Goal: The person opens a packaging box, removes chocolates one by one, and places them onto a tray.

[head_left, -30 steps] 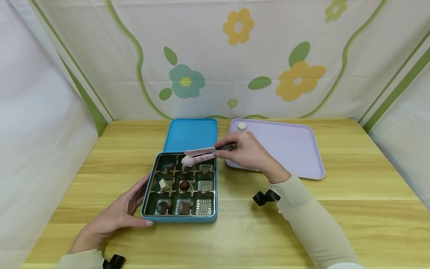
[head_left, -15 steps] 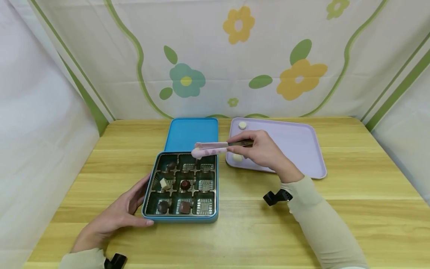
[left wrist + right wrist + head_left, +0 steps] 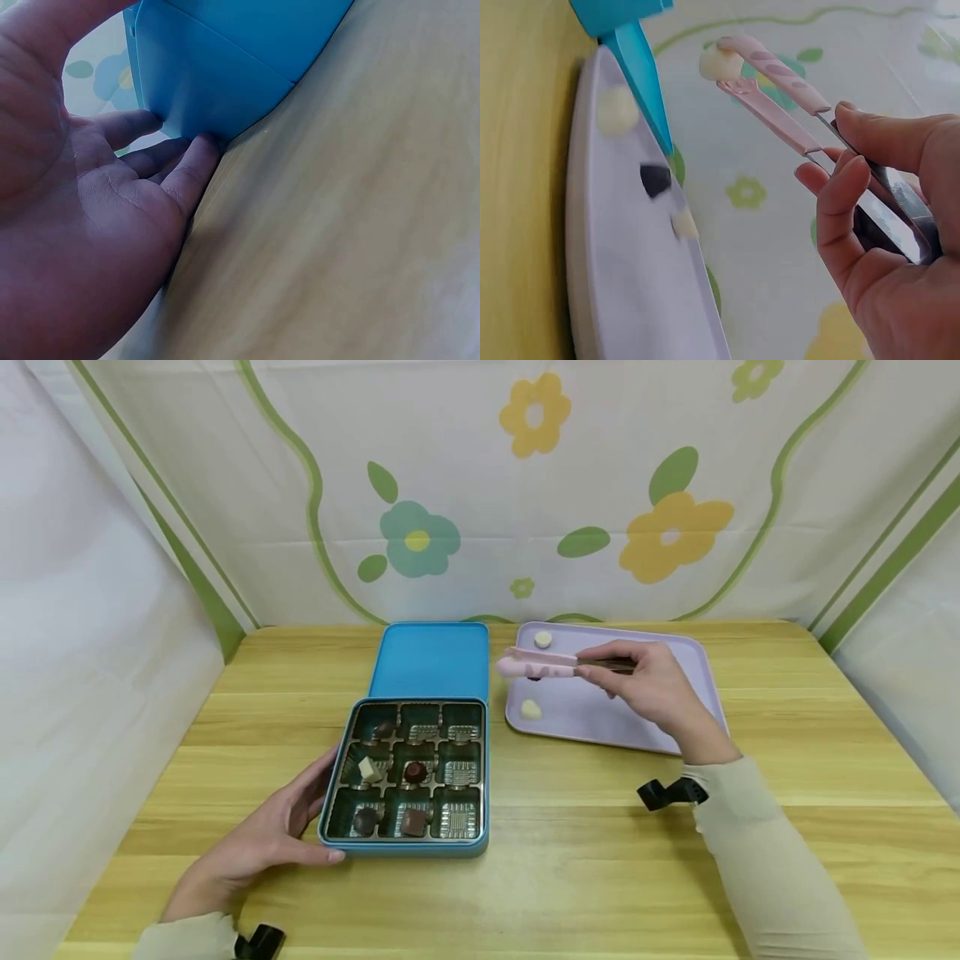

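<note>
My right hand (image 3: 652, 681) holds tweezer-like tongs (image 3: 540, 664) with pink paw-shaped tips above the left part of the lilac tray (image 3: 577, 722). Between the tips a white chocolate (image 3: 721, 63) is pinched, plain in the right wrist view but mostly hidden from the head. Beside the blue chocolate tin (image 3: 450, 850), my left hand (image 3: 258, 843) rests against its near left corner. In the left wrist view, relaxed fingertips (image 3: 196, 154) touch the tin's side (image 3: 202, 75). The tin's divided insert holds a cream chocolate (image 3: 368, 769) and several dark chocolates (image 3: 415, 772); other compartments are bare.
On the tray lie a round white chocolate (image 3: 543, 639), another white one (image 3: 531, 709) and a dark one (image 3: 655, 180), partly covered by the tongs from above. The blue lid (image 3: 431, 658) lies behind the tin. A flowered cloth (image 3: 480, 485) hangs behind the table.
My right hand has carried the tongs and white chocolate rightward and up from over the tin to above the tray. The left hand and tin have stayed in place.
</note>
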Action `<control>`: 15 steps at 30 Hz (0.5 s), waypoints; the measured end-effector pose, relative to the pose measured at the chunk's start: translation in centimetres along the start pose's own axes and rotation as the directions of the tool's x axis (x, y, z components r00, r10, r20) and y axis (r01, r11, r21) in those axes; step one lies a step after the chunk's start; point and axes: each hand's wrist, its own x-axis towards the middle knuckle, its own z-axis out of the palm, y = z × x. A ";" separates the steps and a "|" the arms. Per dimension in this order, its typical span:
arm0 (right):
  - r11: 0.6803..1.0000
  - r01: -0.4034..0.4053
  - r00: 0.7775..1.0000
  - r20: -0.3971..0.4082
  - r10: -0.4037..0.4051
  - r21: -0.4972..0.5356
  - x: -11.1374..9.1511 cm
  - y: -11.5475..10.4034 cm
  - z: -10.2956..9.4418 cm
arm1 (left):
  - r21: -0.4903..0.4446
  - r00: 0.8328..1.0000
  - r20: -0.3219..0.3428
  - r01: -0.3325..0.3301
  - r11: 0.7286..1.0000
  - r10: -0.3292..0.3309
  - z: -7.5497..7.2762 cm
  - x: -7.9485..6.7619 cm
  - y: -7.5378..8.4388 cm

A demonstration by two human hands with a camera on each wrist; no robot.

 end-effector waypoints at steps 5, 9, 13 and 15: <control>0.998 -0.062 0.992 -0.108 0.060 -0.014 -0.1 2.1 -2.7 | -0.014 1.000 0.004 -0.003 1.000 0.003 0.0 0.0 0.0; 0.990 -0.129 0.972 -0.206 0.116 -0.051 -0.3 3.8 -4.3 | -0.034 1.000 0.012 -0.020 0.999 0.020 0.0 0.0 0.0; 0.984 -0.167 0.951 -0.274 0.145 -0.057 -0.2 5.0 -4.8 | -0.033 1.000 0.013 -0.024 0.999 0.025 0.0 -0.1 -0.1; 0.981 -0.186 0.944 -0.289 0.161 -0.060 -0.1 5.3 -4.9 | -0.030 1.000 0.011 -0.022 0.999 0.022 0.0 -0.1 -0.1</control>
